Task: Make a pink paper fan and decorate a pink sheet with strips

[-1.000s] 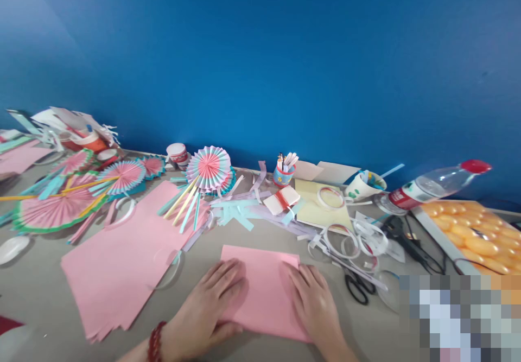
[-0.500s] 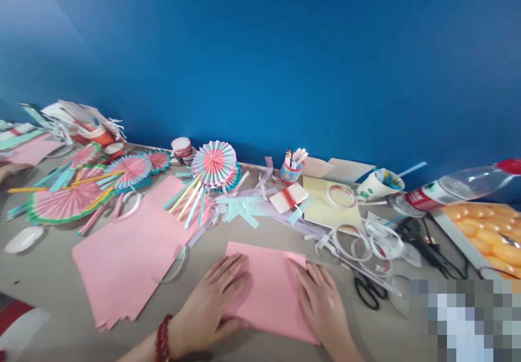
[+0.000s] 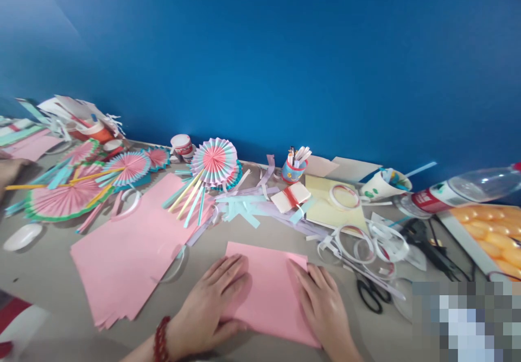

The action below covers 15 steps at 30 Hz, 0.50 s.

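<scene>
A pink sheet of paper [image 3: 273,291], seemingly folded, lies on the table directly in front of me. Resting on its left side is my left hand [image 3: 205,307], fingers stretched out and the thumb along the near edge; a red braided bracelet [image 3: 161,339] circles the wrist. My right hand [image 3: 323,307] presses flat on the right side, fingers extended. To the left is a fanned stack of larger pink sheets [image 3: 126,253]. The underside of the sheet under my hands is hidden.
Pleated paper fans [image 3: 214,162] stand and lie at the back left. On the right are tape rolls [image 3: 354,245], scissors [image 3: 372,294], a glue gun [image 3: 431,248], a plastic bottle [image 3: 456,191] and a tray of orange balloon-like shapes [image 3: 488,232]. A pen cup [image 3: 293,171] stands near the blue wall.
Both hands stay almost still on the pink sheet. The view has shifted slightly, so the things on the right appear further right. The hand at the far left edge is no longer clearly visible.
</scene>
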### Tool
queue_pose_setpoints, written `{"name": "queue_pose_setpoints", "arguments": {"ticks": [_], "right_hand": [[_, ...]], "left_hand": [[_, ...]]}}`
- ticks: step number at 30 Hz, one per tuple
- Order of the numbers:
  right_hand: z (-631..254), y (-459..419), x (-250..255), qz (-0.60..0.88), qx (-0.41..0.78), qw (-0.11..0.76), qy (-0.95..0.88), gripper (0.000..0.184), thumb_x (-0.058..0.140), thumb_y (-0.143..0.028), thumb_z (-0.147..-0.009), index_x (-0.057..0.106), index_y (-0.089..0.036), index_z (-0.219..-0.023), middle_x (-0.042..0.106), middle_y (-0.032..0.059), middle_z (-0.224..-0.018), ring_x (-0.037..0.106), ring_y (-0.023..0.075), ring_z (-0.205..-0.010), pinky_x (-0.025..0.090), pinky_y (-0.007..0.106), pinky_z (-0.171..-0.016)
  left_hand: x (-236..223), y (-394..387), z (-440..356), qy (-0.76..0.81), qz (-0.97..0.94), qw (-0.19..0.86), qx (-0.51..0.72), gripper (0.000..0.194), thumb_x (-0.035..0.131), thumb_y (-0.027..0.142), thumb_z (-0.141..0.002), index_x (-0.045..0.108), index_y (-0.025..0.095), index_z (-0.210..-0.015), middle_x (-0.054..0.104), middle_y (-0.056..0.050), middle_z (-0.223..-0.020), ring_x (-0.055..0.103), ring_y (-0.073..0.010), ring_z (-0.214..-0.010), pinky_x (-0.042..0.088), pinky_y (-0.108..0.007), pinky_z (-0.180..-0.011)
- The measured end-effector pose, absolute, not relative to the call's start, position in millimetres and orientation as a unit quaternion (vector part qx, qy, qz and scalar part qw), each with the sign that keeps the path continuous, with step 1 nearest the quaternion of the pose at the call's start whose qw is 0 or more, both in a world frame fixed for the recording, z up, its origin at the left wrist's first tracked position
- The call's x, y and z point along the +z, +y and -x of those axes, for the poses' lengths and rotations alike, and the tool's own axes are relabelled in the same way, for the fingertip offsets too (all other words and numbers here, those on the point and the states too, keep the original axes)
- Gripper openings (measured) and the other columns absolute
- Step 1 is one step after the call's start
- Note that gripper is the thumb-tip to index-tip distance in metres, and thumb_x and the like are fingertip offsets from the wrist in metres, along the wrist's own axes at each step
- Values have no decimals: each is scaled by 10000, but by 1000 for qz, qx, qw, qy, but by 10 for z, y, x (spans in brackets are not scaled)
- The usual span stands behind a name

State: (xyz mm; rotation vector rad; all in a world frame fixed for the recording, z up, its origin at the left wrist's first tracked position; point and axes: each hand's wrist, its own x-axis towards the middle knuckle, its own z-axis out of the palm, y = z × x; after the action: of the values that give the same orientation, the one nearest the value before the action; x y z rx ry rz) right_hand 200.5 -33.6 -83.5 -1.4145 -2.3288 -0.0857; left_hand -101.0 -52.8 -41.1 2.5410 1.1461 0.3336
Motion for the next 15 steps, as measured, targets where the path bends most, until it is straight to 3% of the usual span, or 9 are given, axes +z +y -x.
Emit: {"name": "queue_pose_setpoints", "arguments": {"ticks": [9,15], "right_hand": [[-2003,-337,-826,513,-18,205,-833,430,394,-157,-889,584,-222,-1269,619,97,-1006,571,255,-908,480,378,-778],[-1990,-337,-807,517,-7,216,-828,432,393,-157,-884,583,-223,-1266,621,92,-997,571,254,-904,481,381,-785]], "left_hand": [[-436,-532,1020,402,-893,177,96,671,502,561,-906,370,198,-1456,200,-86,-1603,215,-307,-1458,258,-502,-1178],[-427,-520,1015,401,-892,178,106,667,520,557,-897,389,202,-1447,245,-96,-1589,255,-316,-1442,285,-506,-1164]]}}
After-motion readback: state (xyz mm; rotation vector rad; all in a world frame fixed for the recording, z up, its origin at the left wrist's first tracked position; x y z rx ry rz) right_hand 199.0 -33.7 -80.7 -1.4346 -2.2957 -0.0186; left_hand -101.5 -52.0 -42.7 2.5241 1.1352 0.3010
